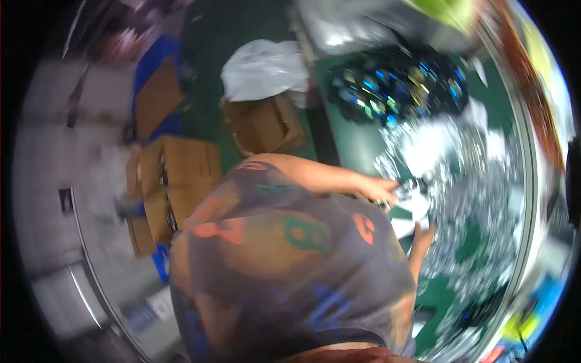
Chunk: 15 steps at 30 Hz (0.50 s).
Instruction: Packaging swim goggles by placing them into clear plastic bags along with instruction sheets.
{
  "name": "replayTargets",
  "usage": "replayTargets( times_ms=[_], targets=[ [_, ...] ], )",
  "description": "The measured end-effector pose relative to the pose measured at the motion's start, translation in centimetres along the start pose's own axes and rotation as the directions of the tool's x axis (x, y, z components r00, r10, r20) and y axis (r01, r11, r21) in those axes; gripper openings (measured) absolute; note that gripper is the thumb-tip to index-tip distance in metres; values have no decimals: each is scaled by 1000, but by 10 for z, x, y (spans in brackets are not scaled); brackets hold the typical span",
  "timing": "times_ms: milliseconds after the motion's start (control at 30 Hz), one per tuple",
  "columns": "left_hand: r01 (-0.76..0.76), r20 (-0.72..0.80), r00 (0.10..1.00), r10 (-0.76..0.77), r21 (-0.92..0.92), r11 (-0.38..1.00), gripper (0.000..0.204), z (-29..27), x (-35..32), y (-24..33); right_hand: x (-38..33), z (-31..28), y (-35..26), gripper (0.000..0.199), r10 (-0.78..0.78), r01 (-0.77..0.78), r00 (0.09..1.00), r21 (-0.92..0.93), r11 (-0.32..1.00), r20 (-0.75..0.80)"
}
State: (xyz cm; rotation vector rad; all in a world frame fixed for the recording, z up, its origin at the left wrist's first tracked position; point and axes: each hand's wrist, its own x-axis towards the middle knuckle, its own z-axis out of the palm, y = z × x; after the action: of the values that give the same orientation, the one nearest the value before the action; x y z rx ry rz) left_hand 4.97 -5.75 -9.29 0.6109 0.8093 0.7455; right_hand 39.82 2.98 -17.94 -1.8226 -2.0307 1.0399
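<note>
Motion blur softens the whole head view. My left hand (380,190) reaches in over the green table, its fingers closed at a small dark, shiny item (414,186) whose kind I cannot make out. White flat pieces (416,207), like paper or card, lie between my two hands. My right hand (422,239) is at the lower edge of these pieces, thumb and a finger pointing up beside them. Whether it grips one is too smeared to see. Many clear, shiny plastic pieces (466,199) spread over the table just right of both hands.
A heap of black, glossy pieces with coloured glints (402,85) sits at the table's far end. An opened cardboard box (260,130) with a white plastic bag (263,68) stands left of the table. More brown boxes (178,181) are farther left. A pale rail (530,199) edges the table's right side.
</note>
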Motion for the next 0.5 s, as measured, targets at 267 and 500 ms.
replayTargets(
  times_ms=[267, 500],
  targets=[
    [-255, -149, 956, 251, -6, 967, 23, 1, -37, 1, 6, -11, 21, 58, -43, 44, 997, -14, 999, 70],
    [-316, -176, 932, 316, 29, 948, 22, -5, -55, 5, 35, -18, 16, 41, -113, 150, 981, -243, 958, 158]
  ],
)
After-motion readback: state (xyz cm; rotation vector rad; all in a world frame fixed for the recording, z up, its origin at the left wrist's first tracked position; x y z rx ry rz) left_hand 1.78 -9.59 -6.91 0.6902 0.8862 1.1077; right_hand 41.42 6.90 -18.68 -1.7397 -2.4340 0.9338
